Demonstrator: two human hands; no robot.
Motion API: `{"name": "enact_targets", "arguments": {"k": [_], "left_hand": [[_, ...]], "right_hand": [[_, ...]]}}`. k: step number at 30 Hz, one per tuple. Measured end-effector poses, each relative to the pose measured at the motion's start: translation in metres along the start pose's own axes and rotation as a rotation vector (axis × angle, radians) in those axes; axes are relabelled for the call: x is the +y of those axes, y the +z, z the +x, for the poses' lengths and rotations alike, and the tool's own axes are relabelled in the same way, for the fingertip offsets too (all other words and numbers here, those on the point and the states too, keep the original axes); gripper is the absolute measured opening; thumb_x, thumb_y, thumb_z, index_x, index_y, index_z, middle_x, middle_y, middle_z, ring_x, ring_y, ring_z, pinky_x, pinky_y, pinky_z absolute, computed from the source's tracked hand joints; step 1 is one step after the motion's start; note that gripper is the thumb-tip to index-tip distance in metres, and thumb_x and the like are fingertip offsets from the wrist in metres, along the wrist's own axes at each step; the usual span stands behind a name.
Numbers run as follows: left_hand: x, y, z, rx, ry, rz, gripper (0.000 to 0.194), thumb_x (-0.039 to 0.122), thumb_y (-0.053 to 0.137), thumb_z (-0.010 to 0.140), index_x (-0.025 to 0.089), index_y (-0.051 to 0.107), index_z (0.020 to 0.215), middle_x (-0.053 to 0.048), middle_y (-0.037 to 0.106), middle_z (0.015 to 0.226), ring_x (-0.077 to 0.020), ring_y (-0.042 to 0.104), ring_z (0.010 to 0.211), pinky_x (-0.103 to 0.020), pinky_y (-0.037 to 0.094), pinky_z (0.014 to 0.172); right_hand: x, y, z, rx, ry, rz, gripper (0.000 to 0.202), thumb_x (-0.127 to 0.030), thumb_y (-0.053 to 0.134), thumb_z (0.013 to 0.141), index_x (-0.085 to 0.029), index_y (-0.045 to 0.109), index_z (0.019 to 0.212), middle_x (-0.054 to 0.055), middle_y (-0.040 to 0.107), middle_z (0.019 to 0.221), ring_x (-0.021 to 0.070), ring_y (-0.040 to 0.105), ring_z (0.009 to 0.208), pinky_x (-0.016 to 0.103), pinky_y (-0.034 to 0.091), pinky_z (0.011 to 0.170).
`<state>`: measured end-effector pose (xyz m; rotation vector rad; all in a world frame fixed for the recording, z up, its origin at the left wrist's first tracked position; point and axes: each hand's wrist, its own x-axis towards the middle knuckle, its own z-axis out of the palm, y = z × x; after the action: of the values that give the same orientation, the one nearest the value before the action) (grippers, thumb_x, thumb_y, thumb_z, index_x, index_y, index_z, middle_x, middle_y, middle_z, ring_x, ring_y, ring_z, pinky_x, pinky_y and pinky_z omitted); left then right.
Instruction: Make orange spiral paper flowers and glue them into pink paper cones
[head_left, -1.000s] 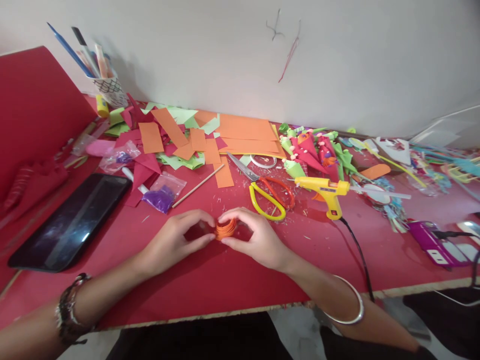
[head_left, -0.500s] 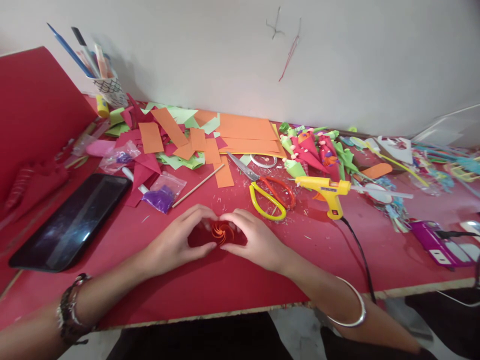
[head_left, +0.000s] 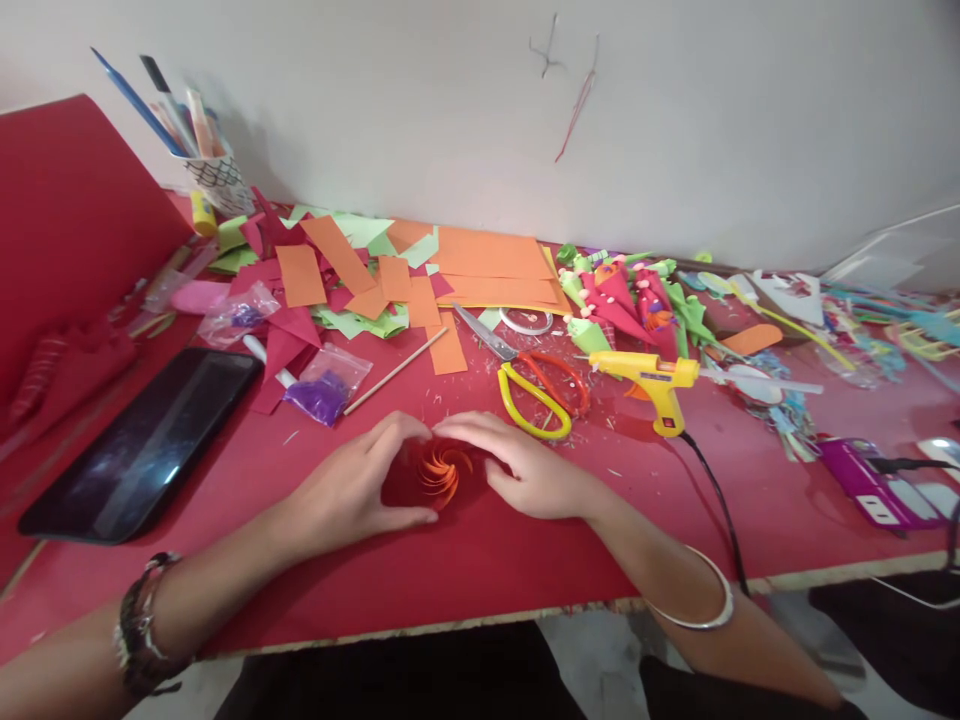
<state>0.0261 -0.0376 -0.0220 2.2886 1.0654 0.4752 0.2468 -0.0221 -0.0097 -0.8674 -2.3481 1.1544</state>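
Note:
An orange paper fringe (head_left: 444, 474), its thin strips curling out like a pinwheel, lies on the red tabletop (head_left: 480, 580). Round its left side curves my left hand (head_left: 358, 488), thumb and fingers apart. My right hand (head_left: 536, 470) is open on the other side, its fingers reaching over the far edge of the fringe and its thumb drawn back. I cannot tell whether the fingertips touch the paper. Beyond my hands lie scissors (head_left: 534, 398) with one yellow and one red handle, and a thin wooden stick (head_left: 395, 371).
A yellow glue gun (head_left: 652, 378) with a black cord lies to the right. Orange paper pieces (head_left: 487, 255) and small cone figures (head_left: 619, 295) line the back. On the left are a black phone (head_left: 142, 445), a bag of purple beads (head_left: 328, 385) and a pen cup (head_left: 219, 178).
My right hand has drawn back to the right, its thumb leaving the left thumb. The fringe now shows more fully, its strips spread wider. My left hand has barely moved.

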Motion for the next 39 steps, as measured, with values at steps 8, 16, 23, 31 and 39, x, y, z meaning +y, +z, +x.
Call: {"name": "enact_targets", "arguments": {"k": [8,16,23,31,39], "left_hand": [[-0.002,0.013,0.001,0.117,-0.016,0.030,0.026,0.028,0.051,0.079,0.020,0.037,0.100,-0.003,0.049,0.093,-0.0139,0.052,0.078,-0.026,0.045,0.067],[0.000,0.002,-0.001,0.142,-0.047,0.077,0.019,0.031,0.046,0.081,0.019,0.040,0.095,-0.001,0.050,0.087,-0.0124,0.051,0.070,-0.025,0.043,0.062],[0.010,0.005,0.002,0.014,-0.037,0.126,0.039,0.042,0.060,0.068,0.021,0.042,0.096,-0.002,0.055,0.091,-0.0164,0.057,0.075,-0.025,0.043,0.061],[0.007,0.010,0.001,0.136,-0.079,0.102,0.038,0.042,0.057,0.072,0.020,0.039,0.097,-0.002,0.051,0.090,-0.0142,0.053,0.072,-0.024,0.043,0.056],[0.002,0.015,0.003,0.180,-0.169,0.030,0.023,0.034,0.052,0.078,0.020,0.040,0.091,0.000,0.049,0.082,-0.0118,0.050,0.067,-0.023,0.042,0.055]], "right_hand": [[0.001,0.009,0.002,0.083,-0.025,0.004,0.056,0.003,0.033,0.075,-0.025,0.043,0.123,0.004,0.050,0.116,0.0125,0.046,0.110,0.031,0.037,0.097],[-0.004,-0.003,0.000,-0.034,0.053,0.008,0.050,-0.008,0.052,0.072,-0.025,0.044,0.119,0.005,0.045,0.113,0.0159,0.044,0.108,0.031,0.037,0.093],[0.002,0.005,0.003,0.073,0.061,-0.033,0.012,-0.009,0.050,0.076,-0.018,0.053,0.082,0.000,0.047,0.085,0.0068,0.045,0.065,0.020,0.041,0.061],[0.004,0.019,0.005,0.301,0.179,-0.180,0.014,-0.012,0.049,0.072,-0.018,0.038,0.064,-0.005,0.040,0.064,0.0064,0.040,0.055,0.020,0.032,0.052],[-0.002,0.020,0.002,0.242,0.180,-0.251,0.022,-0.023,0.050,0.075,-0.018,0.036,0.059,-0.004,0.042,0.059,0.0065,0.038,0.053,0.021,0.029,0.051]]}}
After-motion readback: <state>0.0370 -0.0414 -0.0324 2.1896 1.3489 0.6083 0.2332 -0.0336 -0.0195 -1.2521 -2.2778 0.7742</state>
